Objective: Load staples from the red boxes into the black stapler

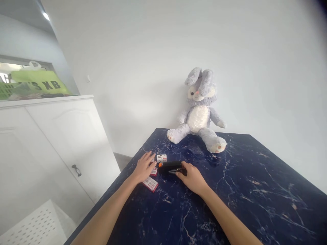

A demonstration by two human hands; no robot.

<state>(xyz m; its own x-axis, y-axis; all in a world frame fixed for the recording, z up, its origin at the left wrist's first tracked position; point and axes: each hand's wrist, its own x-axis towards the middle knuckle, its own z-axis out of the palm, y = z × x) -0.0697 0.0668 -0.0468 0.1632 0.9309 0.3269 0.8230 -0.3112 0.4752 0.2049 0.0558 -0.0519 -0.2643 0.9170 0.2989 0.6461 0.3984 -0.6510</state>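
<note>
My bare forearms reach in over the dark blue, white-veined table (pixel 230 207). Off to my left, low down, stands a white container (pixel 33 223) with rows of small holes in its top. On the table, the nearest of the small packages is a red-and-white box (pixel 151 184), lying flat and partly under my left hand (pixel 142 168). That hand is spread, fingers stretched out and thumb apart; I cannot tell whether its palm presses on anything. A second red-edged box (pixel 154 171) shows just past the first, beside my thumb. My right hand (pixel 193 177) grips the right end of a black stapler (pixel 169 165), thumb by the metal lower part. The stapler lies crosswise between my hands, its orange tip (pixel 160 165) toward the left one. Just beyond that tip sits a white box (pixel 161 158) with dark printing. Farther back, a grey plush rabbit (pixel 198 117) sits at the table's far edge, legs apart, against the pale wall (pixel 133 51). At the left, a green bag (pixel 41 81) rests on a white cabinet (pixel 66 143).
</note>
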